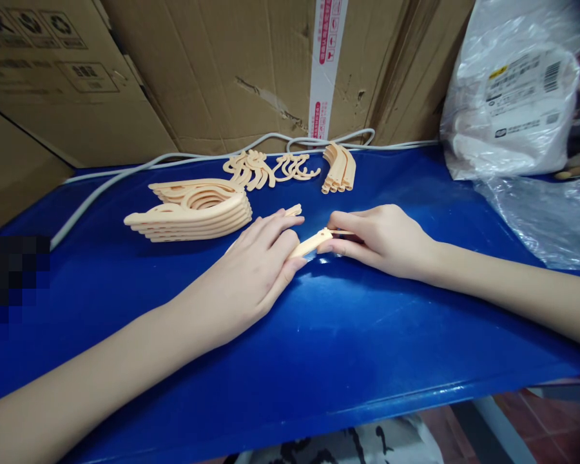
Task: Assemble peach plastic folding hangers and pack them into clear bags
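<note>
Hands meet at the middle of the blue table [319, 348], and you've got one peach plastic piece [312, 243] between them. Your left hand [256, 270] lies over its near end, fingers curled down and closed on it, with another tip of the same plastic [294, 210] poking out past your knuckles. Your right hand [381, 240] pinches the far end, thumb and forefinger narrow on it; what looks like a thin prong runs back under those fingers, though I can't tell how far.

By the look of it, this piece is light and fairly stiff, thin moulded plastic with some spring in it. It's smooth, so it could slide on that glossy table. Hold it near the ends, on the thicker parts, and go easy on any thin prong, which looks likely to snap first.

Behind your left hand sits a stack [193, 209] of curved pieces, well apart from your grip. Further back lie tangled hooks [270, 169] and a small bundle [339, 167], just in front of a white cable [125, 171] and the cardboard boxes [222, 64]. A plastic bag [512, 96] sits off to your right.
</note>
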The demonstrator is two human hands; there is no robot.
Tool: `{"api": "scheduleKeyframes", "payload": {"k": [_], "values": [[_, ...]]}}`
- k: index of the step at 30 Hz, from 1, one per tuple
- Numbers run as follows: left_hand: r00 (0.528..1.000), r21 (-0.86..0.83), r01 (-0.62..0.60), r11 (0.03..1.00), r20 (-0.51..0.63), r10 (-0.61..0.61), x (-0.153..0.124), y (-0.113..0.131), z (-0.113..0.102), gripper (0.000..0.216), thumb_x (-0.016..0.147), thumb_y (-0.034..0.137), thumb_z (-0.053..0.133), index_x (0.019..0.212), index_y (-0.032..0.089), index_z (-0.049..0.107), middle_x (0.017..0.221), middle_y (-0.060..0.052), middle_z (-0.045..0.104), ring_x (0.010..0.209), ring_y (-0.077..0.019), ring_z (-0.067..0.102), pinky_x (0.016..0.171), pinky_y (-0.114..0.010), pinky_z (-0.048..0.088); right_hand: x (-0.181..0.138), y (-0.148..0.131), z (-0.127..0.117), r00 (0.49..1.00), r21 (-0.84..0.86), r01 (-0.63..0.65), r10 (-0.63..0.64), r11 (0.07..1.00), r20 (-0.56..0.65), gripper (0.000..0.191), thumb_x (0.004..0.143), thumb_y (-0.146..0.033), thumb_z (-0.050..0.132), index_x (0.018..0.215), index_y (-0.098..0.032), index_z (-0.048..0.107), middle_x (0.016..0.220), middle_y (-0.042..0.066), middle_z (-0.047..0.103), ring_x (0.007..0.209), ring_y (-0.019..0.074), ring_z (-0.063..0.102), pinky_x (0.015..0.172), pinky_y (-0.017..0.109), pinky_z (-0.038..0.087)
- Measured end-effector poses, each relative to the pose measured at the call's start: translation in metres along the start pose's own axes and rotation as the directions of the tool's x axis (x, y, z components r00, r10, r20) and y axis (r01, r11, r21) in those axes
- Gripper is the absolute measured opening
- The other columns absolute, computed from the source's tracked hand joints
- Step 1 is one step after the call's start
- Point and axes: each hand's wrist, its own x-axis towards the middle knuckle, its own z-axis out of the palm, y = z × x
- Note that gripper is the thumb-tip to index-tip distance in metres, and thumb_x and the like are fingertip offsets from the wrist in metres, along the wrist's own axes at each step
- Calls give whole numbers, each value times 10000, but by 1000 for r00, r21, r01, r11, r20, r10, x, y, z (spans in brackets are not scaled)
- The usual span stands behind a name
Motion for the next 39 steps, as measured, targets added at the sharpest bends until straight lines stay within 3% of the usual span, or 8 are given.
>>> {"api": "scheduleKeyframes", "payload": {"k": [6, 18, 24, 30, 39], "values": [[1000, 13, -11, 1000, 5, 11, 0, -1, 0, 397, 1103, 335, 271, 1161, 114, 595, 1548, -193, 448, 1515, -284, 322, 1228, -538, 327, 0, 1, 1, 1000, 43, -6, 7, 999, -5, 615, 1043, -669, 222, 821, -192, 540, 625, 12, 612, 538, 147, 578, 523, 246, 280], [1000, -39, -2, 999, -13, 1, 1, -4, 0, 331, 1098, 340, 325, 1094, 148, 595, 1509, -153, 483, 1487, -240, 356, 1235, -466, 326, -1, -3, 2, 996, 42, -80, 82, 996, -39, 601, 1017, -713, 239, 969, -194, 537, 722, 33, 695, 570, 176, 624, 533, 246, 303], [1000, -24, -16, 1000, -8, 16, 0, -2, 0, 316, 1095, 322, 331, 1108, 148, 594, 1522, -161, 476, 1492, -262, 359, 1222, -517, 344, 0, 0, 1, 998, 98, -41, 36, 994, 53, 651, 1017, -722, 165, 821, -207, 511, 619, 15, 614, 520, 160, 567, 521, 261, 253], [1000, -8, -32, 999, -3, 31, -1, 0, 0, 299, 1093, 307, 332, 1141, 145, 579, 1532, -171, 474, 1496, -266, 368, 1216, -549, 359, 1, 1, -1, 997, 136, 4, -15, 991, 75, 694, 997, -753, 142, 815, -202, 523, 602, 9, 590, 493, 141, 543, 510, 262, 248], [1000, -1, -23, 1000, -3, 23, -2, -3, 2, 331, 1101, 321, 294, 1178, 166, 576, 1562, -143, 452, 1516, -238, 337, 1247, -522, 318, -2, -2, -1, 994, -93, 104, -105, 990, -8, 669, 1064, -618, 113, 861, -183, 579, 645, 19, 618, 515, 141, 552, 492, 257, 256]]}}
